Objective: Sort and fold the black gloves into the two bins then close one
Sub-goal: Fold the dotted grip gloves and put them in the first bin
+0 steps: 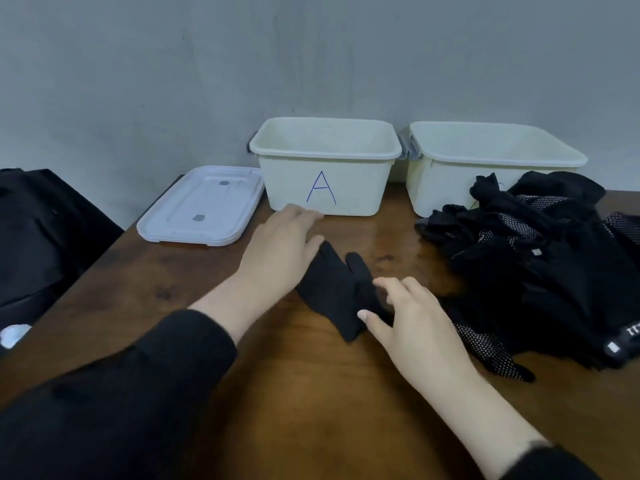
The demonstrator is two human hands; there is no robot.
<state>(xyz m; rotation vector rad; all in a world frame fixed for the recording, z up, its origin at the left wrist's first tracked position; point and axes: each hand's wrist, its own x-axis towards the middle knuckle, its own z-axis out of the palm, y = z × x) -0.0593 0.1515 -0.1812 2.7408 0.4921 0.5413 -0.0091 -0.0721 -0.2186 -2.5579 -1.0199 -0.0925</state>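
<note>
A single plain black fabric glove point(341, 292) lay flat on the brown wooden bench point(294, 375) between the two hands. The left hand point(277, 252) rested with straight fingers on the glove's left edge, its fingertips reaching toward the cream plastic bin marked A point(325, 168) just beyond. The right hand point(412, 320) pressed on the glove's near right edge, fingers slightly bent; whether it pinched the fabric could not be told. Well to the right of that hand sat the heap of black dotted gloves point(533, 258), in front of a second cream bin point(491, 157). A white plastic lid point(204, 206) lay left of the left hand. The step seemed to be smoothing this glove for folding; next it would need folding over and dropping into a bin.
</note>
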